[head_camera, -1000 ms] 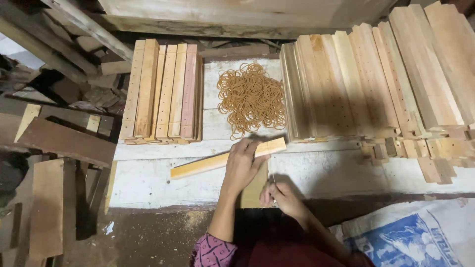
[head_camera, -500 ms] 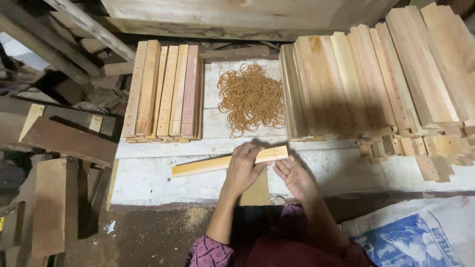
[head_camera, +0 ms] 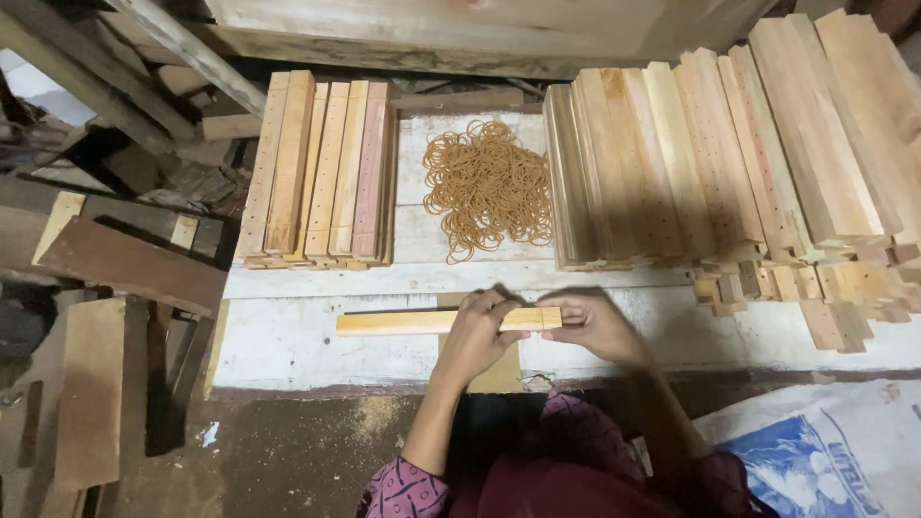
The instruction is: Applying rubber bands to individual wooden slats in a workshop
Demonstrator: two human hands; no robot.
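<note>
Two hands meet on one pale wood strip (head_camera: pixel 436 320) lying crosswise on the white worktop (head_camera: pixel 288 336), near its front edge. L hand (head_camera: pixel 477 331) covers the strip's right part from above, fingers curled over it, grip clamped on the wood. R hand (head_camera: pixel 597 326) sits at the strip's right end, fingertips pinched on that end, so its grip is closed on the strip too. Strip lies roughly level, left end free and pointing toward the worktop's left side.

Behind the hands, mid-worktop: a loose heap of tan rubber bands (head_camera: pixel 487 187) (tangled, well apart from the strip). To the left of the heap, a short stack of drilled strips (head_camera: pixel 321 173) laid side by side, lengthwise away from the person; one is pinkish. To the right, a much bigger pile of similar strips (head_camera: pixel 720 153), fanned and leaning, w/ small offcut blocks (head_camera: pixel 767 288) scattered at its near edge.

Dark scrap boards (head_camera: pixel 125 264) crowd the floor at left. A white and blue sack (head_camera: pixel 825 451) lies at lower right. Patterned sleeve (head_camera: pixel 403 489) shows at the L forearm.
</note>
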